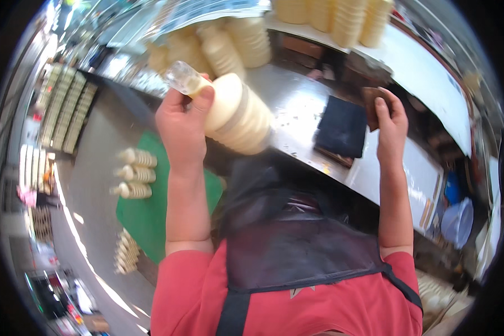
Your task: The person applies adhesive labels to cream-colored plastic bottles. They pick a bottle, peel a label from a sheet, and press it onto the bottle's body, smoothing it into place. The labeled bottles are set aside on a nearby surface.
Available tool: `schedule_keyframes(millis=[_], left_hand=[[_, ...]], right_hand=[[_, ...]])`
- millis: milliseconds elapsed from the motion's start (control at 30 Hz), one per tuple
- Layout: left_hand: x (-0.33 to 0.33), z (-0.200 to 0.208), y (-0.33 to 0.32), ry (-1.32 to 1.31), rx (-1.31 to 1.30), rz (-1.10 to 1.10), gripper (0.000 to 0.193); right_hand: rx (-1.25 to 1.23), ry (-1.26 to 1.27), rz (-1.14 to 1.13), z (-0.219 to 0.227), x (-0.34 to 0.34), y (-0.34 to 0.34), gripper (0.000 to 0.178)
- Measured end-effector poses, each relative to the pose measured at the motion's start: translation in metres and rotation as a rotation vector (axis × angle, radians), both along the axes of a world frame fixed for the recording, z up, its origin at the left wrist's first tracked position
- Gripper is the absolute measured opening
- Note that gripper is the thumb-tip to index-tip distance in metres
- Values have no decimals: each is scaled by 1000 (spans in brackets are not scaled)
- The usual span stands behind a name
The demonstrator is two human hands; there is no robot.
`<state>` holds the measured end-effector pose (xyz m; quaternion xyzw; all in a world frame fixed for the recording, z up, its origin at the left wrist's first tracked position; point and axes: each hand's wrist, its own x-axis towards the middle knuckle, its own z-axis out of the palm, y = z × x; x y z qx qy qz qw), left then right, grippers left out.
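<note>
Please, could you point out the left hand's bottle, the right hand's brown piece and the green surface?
Bottle (pixel 236 112): head view, on its body.
Brown piece (pixel 370 110): head view, its side.
Green surface (pixel 145 218): head view, bare part.

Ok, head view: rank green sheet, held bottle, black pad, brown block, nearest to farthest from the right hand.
1. Brown block: in right hand.
2. Black pad: left of block.
3. Held bottle: in left hand.
4. Green sheet: far left.

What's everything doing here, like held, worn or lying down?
Left hand: closed around bottle's neck
Cream bottle: held by its neck
Right hand: pinching
Brown piece: held
Black cloth-like pad: lying flat
Dark apron: worn
</note>
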<state>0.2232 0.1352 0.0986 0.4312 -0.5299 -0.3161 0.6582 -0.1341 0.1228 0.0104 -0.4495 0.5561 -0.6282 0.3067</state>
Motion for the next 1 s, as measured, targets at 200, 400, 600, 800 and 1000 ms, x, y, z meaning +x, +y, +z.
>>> schedule_keyframes(millis=[200, 400, 600, 800, 1000], left_hand=[[83, -37, 66, -461, 62, 417, 23], [165, -100, 126, -329, 391, 799, 25], [242, -137, 142, -542, 677, 1126, 41], [304, -180, 101, -602, 731, 1197, 46], [393, -252, 69, -736, 695, 1228, 45]], right_hand=[[-11, 2, 128, 10, 6, -36, 30], [12, -40, 282, 9, 12, -66, 30], [133, -85, 304, 8, 7, -70, 31], [181, -39, 217, -9, -24, -55, 33], [339, 143, 81, 19, 0, -30, 39]])
